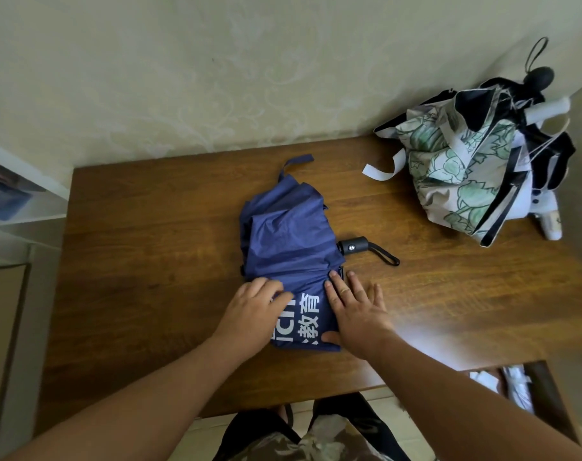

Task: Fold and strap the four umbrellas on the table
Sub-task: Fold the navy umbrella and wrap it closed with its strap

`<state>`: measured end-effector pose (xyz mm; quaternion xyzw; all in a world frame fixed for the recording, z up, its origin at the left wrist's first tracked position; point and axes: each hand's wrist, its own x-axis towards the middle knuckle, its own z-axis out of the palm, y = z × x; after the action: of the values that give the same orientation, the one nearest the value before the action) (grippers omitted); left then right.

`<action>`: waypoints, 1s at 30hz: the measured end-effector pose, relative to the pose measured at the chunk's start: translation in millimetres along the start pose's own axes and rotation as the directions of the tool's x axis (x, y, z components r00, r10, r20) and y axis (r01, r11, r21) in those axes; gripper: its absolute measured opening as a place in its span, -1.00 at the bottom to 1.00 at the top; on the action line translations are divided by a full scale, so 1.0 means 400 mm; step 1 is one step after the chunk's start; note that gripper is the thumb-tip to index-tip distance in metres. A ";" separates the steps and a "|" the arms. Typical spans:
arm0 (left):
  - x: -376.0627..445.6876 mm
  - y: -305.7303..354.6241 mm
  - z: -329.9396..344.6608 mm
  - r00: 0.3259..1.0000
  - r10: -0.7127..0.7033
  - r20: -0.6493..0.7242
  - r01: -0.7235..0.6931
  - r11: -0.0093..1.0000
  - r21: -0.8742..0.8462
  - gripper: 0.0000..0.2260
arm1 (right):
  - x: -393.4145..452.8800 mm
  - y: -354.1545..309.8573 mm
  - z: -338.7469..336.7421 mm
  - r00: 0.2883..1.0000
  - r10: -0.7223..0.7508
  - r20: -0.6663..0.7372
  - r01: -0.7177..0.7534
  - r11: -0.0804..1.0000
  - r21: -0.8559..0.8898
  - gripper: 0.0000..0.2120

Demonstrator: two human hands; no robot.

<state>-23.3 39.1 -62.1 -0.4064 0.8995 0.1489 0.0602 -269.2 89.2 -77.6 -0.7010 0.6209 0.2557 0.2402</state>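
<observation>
A blue umbrella (289, 241) with white lettering lies collapsed in the middle of the wooden table (143, 261). Its black handle (354, 246) with a wrist loop points right, and its blue strap (296, 163) lies loose at the far end. My left hand (254, 311) rests on the near left flap, fingers bent over the cloth. My right hand (356, 311) presses flat on the near right edge of the flap, the thumb on the cloth. At the far right, a heap holds a floral umbrella (456, 171) and black and white ones (545, 151), unstrapped.
The table stands against a pale wall. A white strap (382, 169) of the floral umbrella trails onto the table. A white shelf unit (13, 194) stands at the left. Below the near right edge lie white items (512, 384). My camouflage clothing shows at the bottom.
</observation>
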 end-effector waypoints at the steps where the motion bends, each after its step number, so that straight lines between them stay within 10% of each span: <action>1: 0.028 0.021 0.001 0.999 0.047 0.007 -0.047 0.998 -0.042 -0.46 | 0.000 -0.002 -0.005 1.000 0.006 0.007 -0.006 1.000 -0.002 0.07; 12: 0.006 0.053 0.103 0.980 -0.082 0.179 0.068 0.994 0.081 -0.41 | 0.016 -0.017 -0.076 0.994 0.084 0.072 -0.082 0.996 -0.029 0.23; 19: -0.006 0.025 0.131 0.997 -0.040 0.065 0.035 0.996 0.085 -0.50 | -0.009 -0.120 -0.054 0.985 -0.161 -0.064 0.166 0.983 0.076 -0.28; 30: -0.152 -0.141 0.080 0.982 0.126 0.142 -0.135 0.990 0.053 -0.60 | -0.014 -0.004 0.030 0.999 -0.036 0.007 0.036 0.999 -0.012 -0.25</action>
<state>58.8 57.3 -90.7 -0.3333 0.9220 0.1523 0.1251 -268.8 101.4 -83.1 -0.7126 0.6057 0.2576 0.2428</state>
